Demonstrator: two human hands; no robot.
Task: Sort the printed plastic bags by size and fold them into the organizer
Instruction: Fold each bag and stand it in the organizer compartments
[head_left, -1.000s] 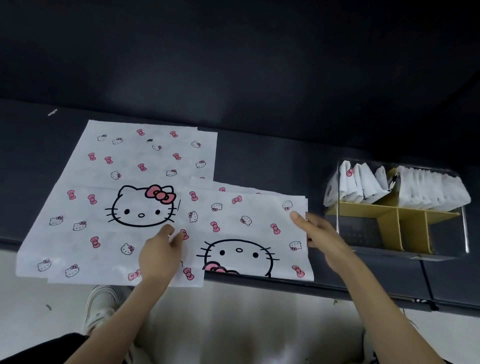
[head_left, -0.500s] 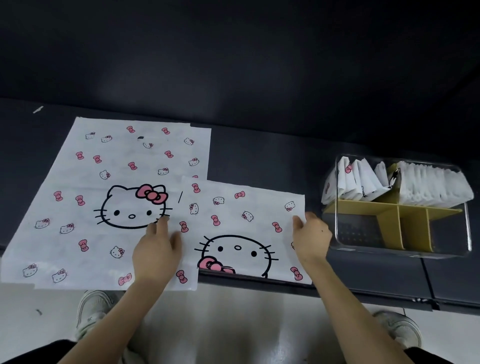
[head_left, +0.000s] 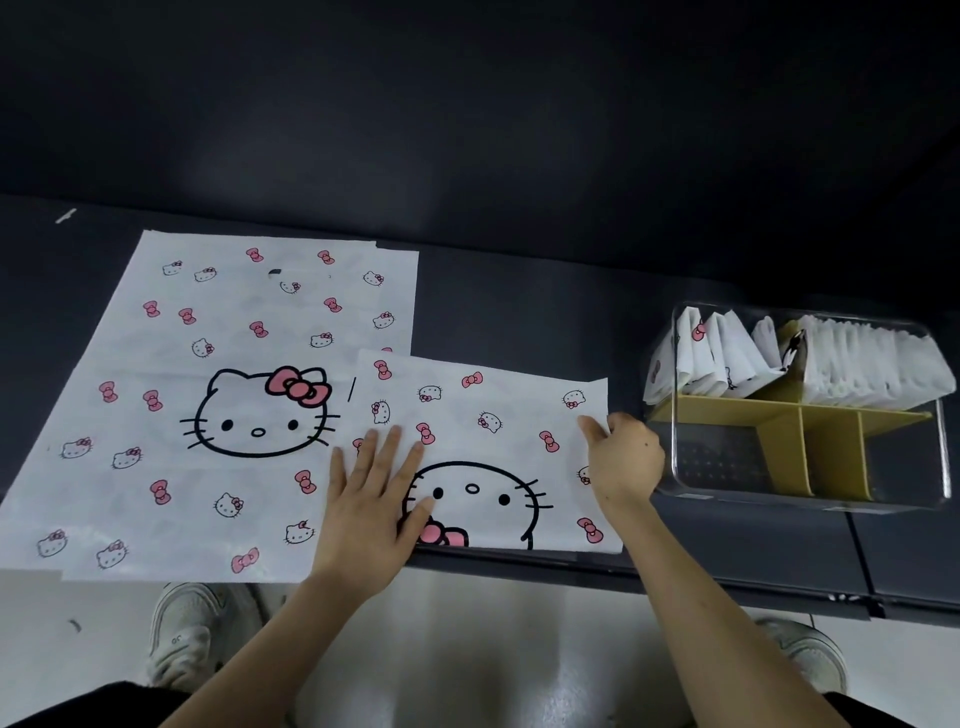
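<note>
Fingers (head_left: 597, 428) of the right hand (head_left: 621, 460) pinch the right edge of the smaller printed bag (head_left: 488, 415); the left hand (head_left: 371, 499) presses it flat, fingers spread. Its long axis runs left-right along the dark surface (head_left: 519, 312); the organizer (head_left: 800, 410) sits just beyond, nearer the right hand.

Under your spread left fingers (head_left: 387, 452), the small cat-print bag (head_left: 488, 415) is lying flat, print upside down. The large bag (head_left: 208, 405) is spreading beyond them. Past your right fingertips (head_left: 589, 423), the clear organizer (head_left: 810, 488) is holding folded bags (head_left: 872, 369).
</note>
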